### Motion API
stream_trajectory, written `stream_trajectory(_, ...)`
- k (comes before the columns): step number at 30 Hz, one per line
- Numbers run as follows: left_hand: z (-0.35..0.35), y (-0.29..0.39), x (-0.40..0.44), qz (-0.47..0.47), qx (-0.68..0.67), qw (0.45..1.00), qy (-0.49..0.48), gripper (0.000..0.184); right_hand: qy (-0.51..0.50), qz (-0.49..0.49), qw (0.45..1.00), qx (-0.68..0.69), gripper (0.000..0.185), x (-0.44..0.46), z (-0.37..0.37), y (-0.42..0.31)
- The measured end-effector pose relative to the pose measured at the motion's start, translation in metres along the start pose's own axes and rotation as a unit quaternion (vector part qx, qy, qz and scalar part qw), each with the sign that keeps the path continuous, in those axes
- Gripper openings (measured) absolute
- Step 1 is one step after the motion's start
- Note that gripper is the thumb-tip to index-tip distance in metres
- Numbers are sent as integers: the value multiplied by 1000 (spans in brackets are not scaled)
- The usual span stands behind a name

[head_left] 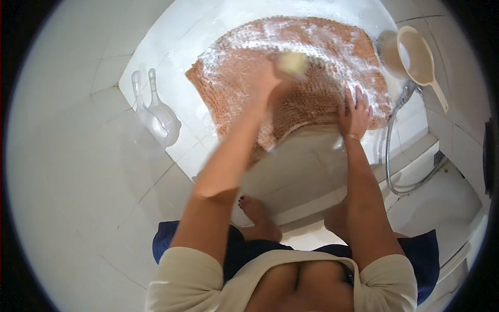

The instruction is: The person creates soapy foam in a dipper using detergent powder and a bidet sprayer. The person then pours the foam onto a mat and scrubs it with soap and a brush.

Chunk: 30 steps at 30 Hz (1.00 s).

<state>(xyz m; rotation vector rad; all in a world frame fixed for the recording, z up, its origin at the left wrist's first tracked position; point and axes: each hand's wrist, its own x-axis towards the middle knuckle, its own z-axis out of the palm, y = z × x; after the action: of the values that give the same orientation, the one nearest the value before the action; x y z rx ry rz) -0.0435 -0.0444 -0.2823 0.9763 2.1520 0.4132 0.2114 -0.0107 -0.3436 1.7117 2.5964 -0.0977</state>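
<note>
A brown textured mat (317, 99), streaked with white foam, lies spread on the wet white floor. My left hand (265, 78), blurred by motion, is over the mat's middle, closed on a pale yellow scrubber (292, 62). The scrubber's exact shape is smeared, and its contact with the mat cannot be made out. Near the mat's right part, my right hand (356, 112) presses flat with its fingers spread and holds nothing.
To the left are clear plastic scoops (165, 125). A beige long-handled dipper (416, 56) is at the upper right, above a shower head (408, 91) whose metal hose (389, 151) curves down along the ledge. Tiled walls surround the floor; my foot (257, 218) shows below.
</note>
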Motion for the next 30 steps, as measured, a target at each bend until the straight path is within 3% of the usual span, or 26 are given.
stream_trajectory(1,42,8,-9,59,2,997,-46,56,-14,-1,1000,-9,55,-1,0,0)
stream_trajectory(2,55,33,-39,118,96,986,-66,57,-12,-7,1000,-7,55,0,1,-1)
stream_trajectory(3,53,26,-47,116,93,987,-61,57,-15,1,1000,-15,56,-2,2,-2)
stream_trajectory(5,53,-2,-55,44,91,994,-50,42,-24,8,999,-24,57,-2,3,-2)
stream_trajectory(6,50,-50,-31,84,-80,993,12,43,-28,13,999,-25,57,-2,3,-2)
stream_trajectory(7,-6,-40,-27,-65,64,993,-76,47,-11,4,1000,-9,56,-2,2,-1)
stream_trajectory(8,-42,-54,-7,-96,72,993,1,48,6,-9,1000,9,56,-5,2,0)
stream_trajectory(10,-82,-96,34,-91,250,960,93,51,11,-2,1000,14,55,-4,6,1)
stream_trajectory(12,-101,-102,48,-40,235,955,179,52,16,-3,1000,11,53,-3,8,2)
stream_trajectory(14,-87,-51,23,-104,120,984,81,44,16,1,1000,8,53,-4,6,3)
stream_trajectory(15,-53,-39,14,-80,96,990,69,43,18,-1,1000,8,52,-3,6,2)
stream_trajectory(16,-26,-15,-4,-64,95,992,-57,47,17,1,1000,8,52,-4,5,0)
stream_trajectory(18,49,21,-57,118,41,992,-26,41,2,4,1000,2,52,-4,3,0)
stream_trajectory(20,79,34,-67,80,105,983,-126,41,-1,-2,1000,-9,51,-4,3,1)
stream_trajectory(21,78,22,-64,70,56,994,-70,44,-8,-6,1000,-16,50,-2,5,3)
stream_trajectory(23,38,-17,-49,61,-94,993,26,51,-2,-9,1000,-4,51,-3,6,2)
stream_trajectory(24,-2,-26,-24,-126,121,980,-95,47,8,-10,1000,10,51,-3,5,3)
stream_trajectory(25,-23,-66,-10,-75,131,988,26,43,10,-14,1000,10,51,-4,3,3)
stream_trajectory(26,-57,-82,4,-100,125,985,66,40,8,-11,1000,14,51,-4,4,4)
stream_trajectory(28,-103,-101,25,-92,230,961,120,40,23,-13,999,20,52,-4,5,4)
stream_trajectory(30,-93,-58,14,-112,135,980,92,41,19,-5,1000,22,51,-4,5,5)
